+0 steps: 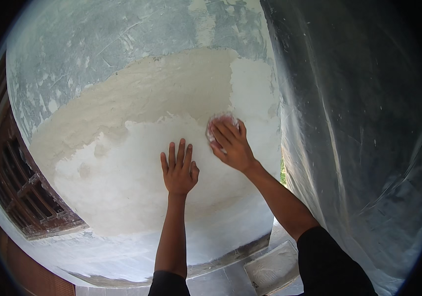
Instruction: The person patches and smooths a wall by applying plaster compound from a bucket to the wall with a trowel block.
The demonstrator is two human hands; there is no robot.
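In front of me stands a wall (137,197) with uneven layers: grey-green at the top, a beige band across the middle and whitish plaster below. My left hand (180,173) is open against the white part, fingers stretched upward and nothing in it. To the right and a little higher, my right hand (234,147) presses a rounded pink pad (217,123), smeared with white, against the wall near the beige band's lower border. The fingers lie over the pad and hide much of it. Whether it is sponge or cloth I cannot tell.
A brown wooden window frame with bars (28,187) is set at the left. Translucent plastic sheeting (349,123) hangs along the right side. Low on the right, beside my right arm, a shallow rectangular tray (272,266) with whitish material sits at the wall's foot.
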